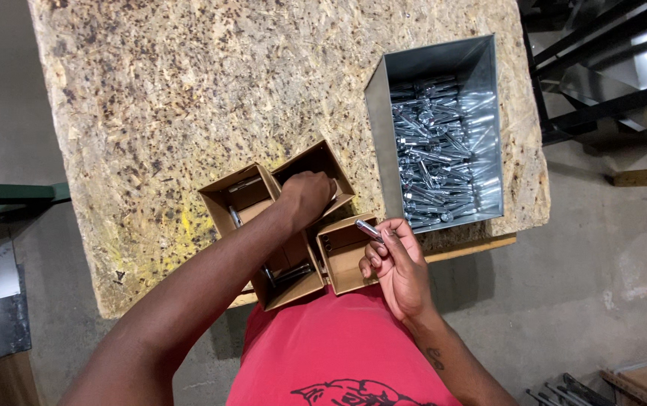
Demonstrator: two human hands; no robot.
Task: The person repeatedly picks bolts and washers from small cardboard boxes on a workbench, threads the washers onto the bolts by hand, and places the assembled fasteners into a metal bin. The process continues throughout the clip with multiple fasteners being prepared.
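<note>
My left hand [305,197] reaches into an open brown cardboard box [263,225] at the near edge of a chipboard table [188,98]. Its fingers are curled inside the box, and what they hold is hidden. A few metal bolts [293,272] lie in the box's near part. My right hand [395,259] hovers over the box's right flap and pinches a single silver bolt [368,229] between thumb and fingers. A metal bin [444,135] full of several silver bolts stands on the table to the right.
The table's near edge runs just in front of my red shirt [338,353]. Black metal framing [601,68] stands beyond the table's right side. A grey concrete floor [609,263] lies around, with tools and a wooden box at the lower right corner.
</note>
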